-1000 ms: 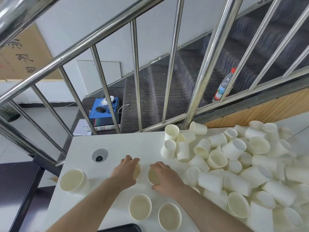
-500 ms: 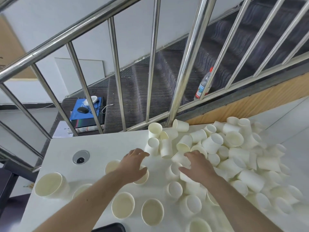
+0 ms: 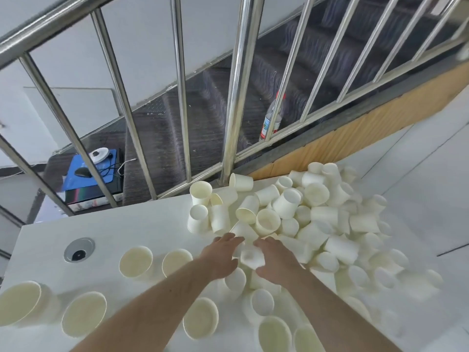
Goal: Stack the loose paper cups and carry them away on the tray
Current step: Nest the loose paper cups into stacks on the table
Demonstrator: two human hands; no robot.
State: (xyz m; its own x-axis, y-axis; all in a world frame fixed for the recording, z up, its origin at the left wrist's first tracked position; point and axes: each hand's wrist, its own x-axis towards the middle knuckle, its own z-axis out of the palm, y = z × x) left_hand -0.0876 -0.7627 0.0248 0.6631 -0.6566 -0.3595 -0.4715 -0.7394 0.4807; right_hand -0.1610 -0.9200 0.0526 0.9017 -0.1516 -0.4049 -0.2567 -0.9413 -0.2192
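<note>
Flanking one tipped cream paper cup [image 3: 252,257], left hand [image 3: 220,257] and right hand [image 3: 276,260], each grip apart, fingers straight.

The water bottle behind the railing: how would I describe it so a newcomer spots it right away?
Start at the thick steel railing post that rises just behind the white table. Look just to its right, through the bars, onto the dark stairs. There stands the water bottle, upright, clear plastic with a red cap and a printed label: the only bottle, well apart from the paper cups.

Stairwell landing: steel railing [image 3: 236,102], carpeted stairs [image 3: 203,118].
</note>
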